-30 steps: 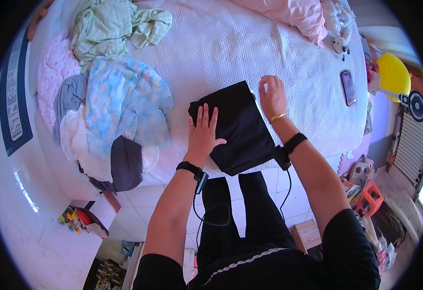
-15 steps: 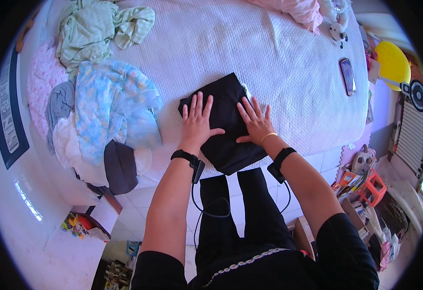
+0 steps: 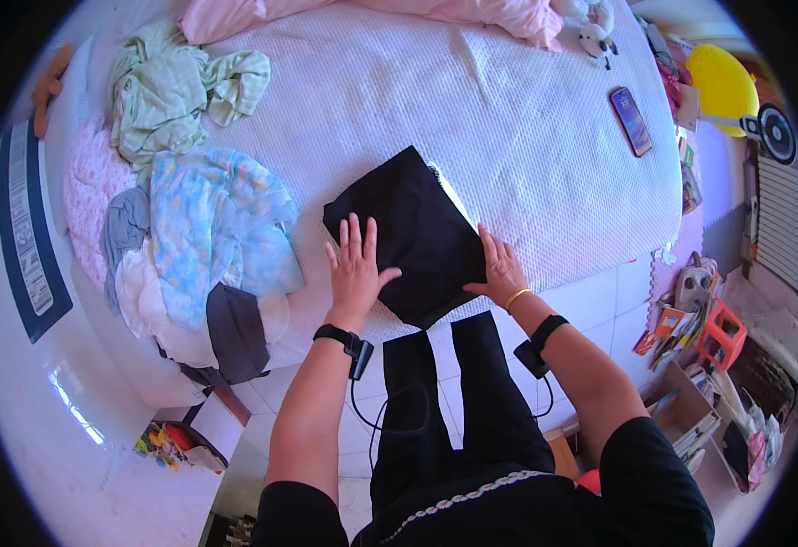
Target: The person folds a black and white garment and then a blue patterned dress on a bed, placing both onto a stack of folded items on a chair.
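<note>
A folded black garment [image 3: 413,232] lies on the white quilted bed cover [image 3: 545,173], close to the bed's front edge. A bit of pale trim shows along its upper right side. My left hand [image 3: 357,272] rests on the garment's lower left part, fingers spread and thumb pointing inward. At the right edge of the cloth is my right hand [image 3: 501,269], its fingers stretched out along that edge and its thumb touching the fabric. Neither hand grasps the cloth.
On the bed's left lie a green checked cloth [image 3: 157,100], a blue patterned garment [image 3: 217,223] and a dark grey piece [image 3: 238,333]. A phone [image 3: 631,121] is at the right, below a plush toy [image 3: 595,38]. Pink bedding [image 3: 481,14] lies at the far end.
Both hands have slid down toward me, from the top of the garment to its lower left part and right edge. The whole view has shifted slightly.
</note>
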A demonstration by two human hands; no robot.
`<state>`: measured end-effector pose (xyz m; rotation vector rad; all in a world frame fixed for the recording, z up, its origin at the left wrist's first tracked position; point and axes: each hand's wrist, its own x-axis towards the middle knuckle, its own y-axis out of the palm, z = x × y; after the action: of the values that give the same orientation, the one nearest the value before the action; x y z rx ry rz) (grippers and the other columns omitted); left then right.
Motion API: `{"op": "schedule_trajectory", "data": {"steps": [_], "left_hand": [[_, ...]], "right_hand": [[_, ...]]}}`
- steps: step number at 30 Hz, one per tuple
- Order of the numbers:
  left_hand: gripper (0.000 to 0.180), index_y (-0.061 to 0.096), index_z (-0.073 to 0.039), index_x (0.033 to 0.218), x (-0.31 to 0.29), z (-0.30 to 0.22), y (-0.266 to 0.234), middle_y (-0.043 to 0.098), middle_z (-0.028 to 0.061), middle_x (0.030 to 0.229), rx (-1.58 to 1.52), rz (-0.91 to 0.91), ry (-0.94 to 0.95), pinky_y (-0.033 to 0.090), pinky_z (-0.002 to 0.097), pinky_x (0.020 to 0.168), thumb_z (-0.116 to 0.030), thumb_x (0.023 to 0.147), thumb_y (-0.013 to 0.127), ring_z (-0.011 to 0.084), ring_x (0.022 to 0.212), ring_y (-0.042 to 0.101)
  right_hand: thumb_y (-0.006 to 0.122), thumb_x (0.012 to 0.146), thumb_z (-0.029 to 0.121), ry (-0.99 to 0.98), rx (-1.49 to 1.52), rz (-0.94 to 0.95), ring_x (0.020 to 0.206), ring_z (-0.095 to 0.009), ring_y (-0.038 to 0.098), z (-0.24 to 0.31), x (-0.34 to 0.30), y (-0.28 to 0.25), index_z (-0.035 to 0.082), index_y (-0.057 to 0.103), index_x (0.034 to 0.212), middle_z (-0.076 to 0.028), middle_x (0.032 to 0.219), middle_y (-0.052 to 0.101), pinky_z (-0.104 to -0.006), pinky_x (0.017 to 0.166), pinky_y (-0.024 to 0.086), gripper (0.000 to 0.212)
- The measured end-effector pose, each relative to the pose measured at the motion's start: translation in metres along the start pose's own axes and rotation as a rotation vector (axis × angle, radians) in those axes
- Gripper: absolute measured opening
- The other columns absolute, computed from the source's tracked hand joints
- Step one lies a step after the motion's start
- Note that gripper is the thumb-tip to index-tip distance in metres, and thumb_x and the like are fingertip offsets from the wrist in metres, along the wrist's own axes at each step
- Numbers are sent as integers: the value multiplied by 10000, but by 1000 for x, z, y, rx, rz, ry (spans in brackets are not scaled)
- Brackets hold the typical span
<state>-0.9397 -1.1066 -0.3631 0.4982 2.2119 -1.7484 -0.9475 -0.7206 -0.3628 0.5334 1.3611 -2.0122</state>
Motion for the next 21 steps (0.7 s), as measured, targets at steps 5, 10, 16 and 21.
{"op": "schedule_trajectory", "data": {"steps": [5, 10, 16, 21], "left_hand": [[1583, 193, -111, 2129, 70, 26, -27, 334, 260, 2166, 66, -101, 24, 330, 885, 1514, -808, 969, 1014, 496, 2004, 318], [1739, 284, -106, 2102, 107, 43, -48, 678, 239, 1901, 6, 32, 33, 550, 791, 1383, -774, 762, 1169, 484, 1703, 704], [1310, 578, -32, 1919, 116, 39, -63, 852, 288, 1640, -41, 174, 98, 649, 631, 1317, -581, 894, 1181, 523, 1534, 807], [923, 695, 26, 1698, 59, 68, -47, 883, 371, 1496, -300, 223, 134, 674, 663, 1241, -448, 1020, 1104, 601, 1409, 848]], "right_hand": [[1215, 924, 371, 244, 498, -126, 1736, -568, 658, 24, -18, 31, 52, 222, 2029, -360, 1868, 625, -564, 1464, 565, 1519], [1238, 910, 364, 508, 863, -84, 1684, -514, 731, 33, -23, 59, 31, 324, 1947, -365, 1794, 709, -555, 1447, 581, 1422], [1218, 908, 256, 407, 1194, -296, 1594, -415, 788, 26, 5, 95, -20, 533, 1838, -257, 1739, 784, -524, 1418, 601, 1188], [1117, 975, 59, 489, 1349, -237, 1559, -308, 806, 59, -1, 55, -12, 689, 1748, -157, 1693, 843, -479, 1397, 614, 886]]}}
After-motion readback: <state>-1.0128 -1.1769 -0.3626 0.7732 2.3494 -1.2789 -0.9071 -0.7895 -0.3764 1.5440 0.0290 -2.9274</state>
